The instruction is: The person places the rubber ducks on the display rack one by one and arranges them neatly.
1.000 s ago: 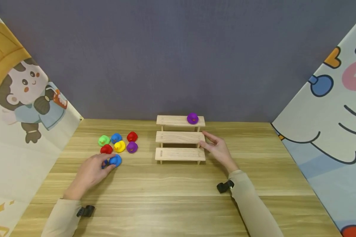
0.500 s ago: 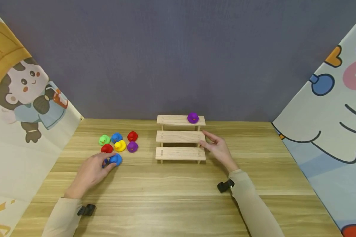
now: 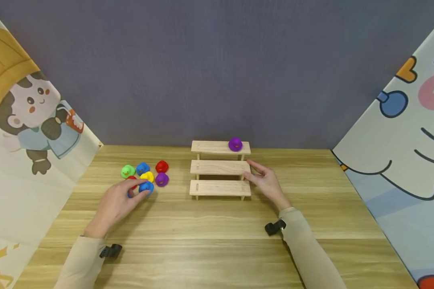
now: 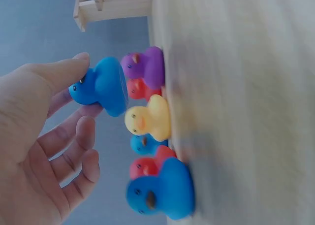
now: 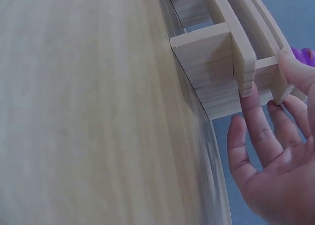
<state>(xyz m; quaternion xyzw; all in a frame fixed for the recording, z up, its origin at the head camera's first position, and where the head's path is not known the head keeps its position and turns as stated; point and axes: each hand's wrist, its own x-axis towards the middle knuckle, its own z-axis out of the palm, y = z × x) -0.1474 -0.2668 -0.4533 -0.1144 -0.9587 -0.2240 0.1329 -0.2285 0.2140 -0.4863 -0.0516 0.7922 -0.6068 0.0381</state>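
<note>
My left hand [image 3: 115,201] pinches a blue rubber duck [image 3: 146,188] between thumb and fingers. In the left wrist view this blue duck [image 4: 109,87] is clear of the tabletop, its flat base facing the table. Another blue duck [image 4: 172,191] stands on the table below the hand, mostly hidden by it in the head view. My right hand [image 3: 268,184] holds the right end of the middle step of a three-step wooden stand [image 3: 220,188], thumb at the front edge. A purple duck [image 3: 235,144] sits on the top step, towards its right end.
Beside the left hand stand a green duck [image 3: 128,171], a blue one, two red ones, a yellow duck [image 3: 148,176] and a purple duck [image 3: 161,180]. A grey wall [image 3: 217,80] rises behind the wooden table [image 3: 188,249]; cartoon panels flank both sides.
My left hand has lifted the blue duck and shifted slightly right and away from me, now partly covering the yellow and a red duck. The right hand has stayed on the stand.
</note>
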